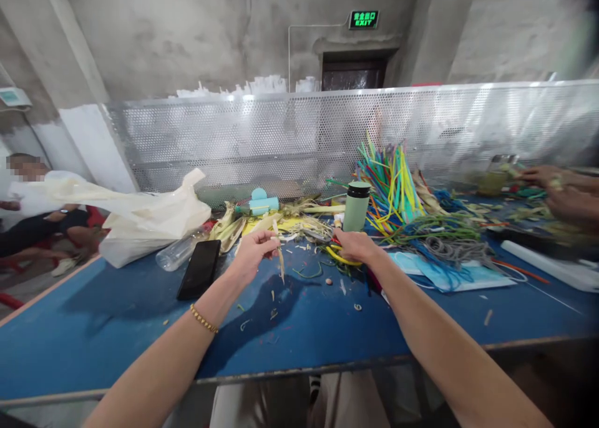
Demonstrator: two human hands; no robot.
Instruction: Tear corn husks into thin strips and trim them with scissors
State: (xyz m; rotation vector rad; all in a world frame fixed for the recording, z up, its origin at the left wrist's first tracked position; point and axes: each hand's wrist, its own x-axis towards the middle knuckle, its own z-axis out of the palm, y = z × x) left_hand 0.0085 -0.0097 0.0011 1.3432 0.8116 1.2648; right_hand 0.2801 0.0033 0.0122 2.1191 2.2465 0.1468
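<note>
A pale dried strip [281, 266] hangs over the blue table [140, 319], near its middle, pinched between the thumb and fingertips of the person's left hand [257, 253]. A short end pokes up past the grip and the longer end points downward; I cannot tell whether its tip touches the tabletop. The right hand [354, 246] is curled, knuckles up, over some yellow loops [344, 257], and from here I can't say whether its fingers are closed on anything.

Such a thin strip looks brittle to me, so a light, flat pinch seems wiser than a hard squeeze, with the strip held straight rather than bent across a nail. Lifting it a little would make its loose end easier to watch above the scraps. The right hand does best to feel its way gently, since the loops lie tangled and a careless pull could drag neighbouring cords along.

Just behind that hand stands a green tumbler [357, 211], close enough to knock with an elbow or wrist. Behind and to the right rises a bundle of coloured strips [400, 181], with grey cord [449, 251] and blue masks [461, 275] in front. On the left lie a black phone [200, 269], a clear bottle [174, 254] and a whitish bag [154, 222]. Far right, a co-worker's hands [561, 184] are blurred.
</note>
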